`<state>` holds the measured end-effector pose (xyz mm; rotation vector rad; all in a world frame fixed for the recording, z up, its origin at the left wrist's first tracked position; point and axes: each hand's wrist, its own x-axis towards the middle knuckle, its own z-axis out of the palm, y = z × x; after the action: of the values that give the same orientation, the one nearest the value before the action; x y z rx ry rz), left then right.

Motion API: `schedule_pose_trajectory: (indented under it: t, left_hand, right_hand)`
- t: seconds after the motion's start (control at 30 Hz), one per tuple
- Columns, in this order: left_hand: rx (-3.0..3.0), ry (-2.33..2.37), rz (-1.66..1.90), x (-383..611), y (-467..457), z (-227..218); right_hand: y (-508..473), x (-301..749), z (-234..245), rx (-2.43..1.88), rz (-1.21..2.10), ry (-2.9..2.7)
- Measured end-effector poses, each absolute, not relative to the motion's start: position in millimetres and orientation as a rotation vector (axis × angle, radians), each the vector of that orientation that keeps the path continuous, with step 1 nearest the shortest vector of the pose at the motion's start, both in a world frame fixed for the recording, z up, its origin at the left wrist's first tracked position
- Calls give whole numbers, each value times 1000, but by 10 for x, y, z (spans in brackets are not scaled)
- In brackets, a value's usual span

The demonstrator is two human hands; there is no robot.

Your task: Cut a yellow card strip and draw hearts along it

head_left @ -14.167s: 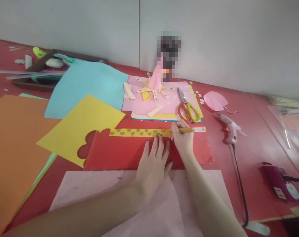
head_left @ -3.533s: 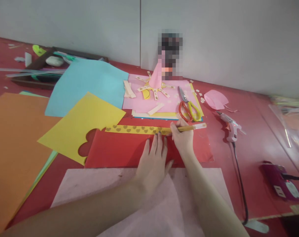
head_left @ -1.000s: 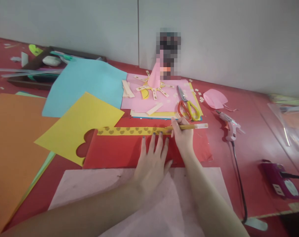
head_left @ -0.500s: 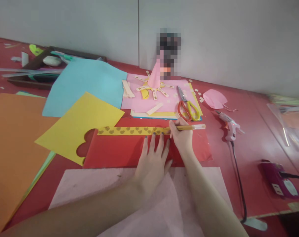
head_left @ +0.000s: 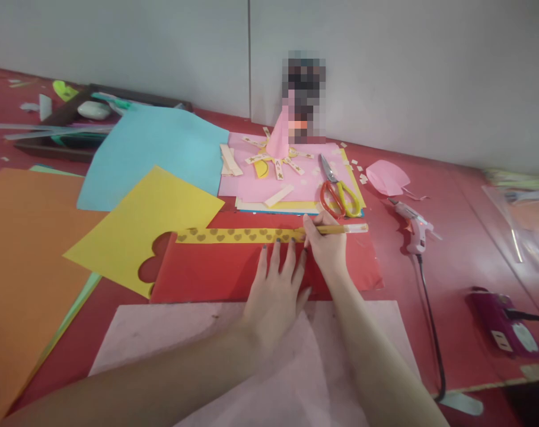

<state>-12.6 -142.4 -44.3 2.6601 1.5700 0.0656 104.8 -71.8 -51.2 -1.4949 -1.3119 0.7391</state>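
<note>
A gold-coloured pen point(head_left: 334, 229) with a clear end is pinched in my right hand point(head_left: 329, 249), its tip at the right end of a yellow paper strip point(head_left: 233, 236). Rows of dark gold hearts cover the strip. My left hand point(head_left: 276, 279) lies flat with fingers spread, fingertips on the strip's lower edge. Under both hands is a red sheet or folder point(head_left: 207, 273). A pink sheet point(head_left: 136, 338) lies nearer me, below the forearms.
Scissors point(head_left: 335, 190) rest on stacked coloured paper beside a pink paper cone point(head_left: 278, 136). A glue gun point(head_left: 414, 225) and a purple power block point(head_left: 503, 323) sit to the right. Yellow point(head_left: 140, 225), blue point(head_left: 153, 154) and orange paper point(head_left: 33, 255) and a dark tray point(head_left: 42, 142) lie left.
My right hand and the pen have shifted very slightly left along the strip. My left hand stays in place.
</note>
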Motion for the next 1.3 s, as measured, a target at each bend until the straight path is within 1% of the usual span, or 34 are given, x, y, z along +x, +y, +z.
schedule_pose_trajectory:
  t: [0.37,0.7,0.9,1.3]
  left_hand:
    - [2670,1563,73,-121,-1425,-458]
    - [2619,1559,85,-125,-1420,-447]
    - [2640,1550,59,-127,-1421,-451]
    - [2689,1561,71,-124,-1426,-476]
  right_hand:
    - [-705,1064,-512,-1458,770,-1358]
    - [-688,1061,-538,-1550,659,-1327]
    - [-699,1067,-515,-1489,753,-1261]
    - [-709,1031,-500,-1490,736,-1256]
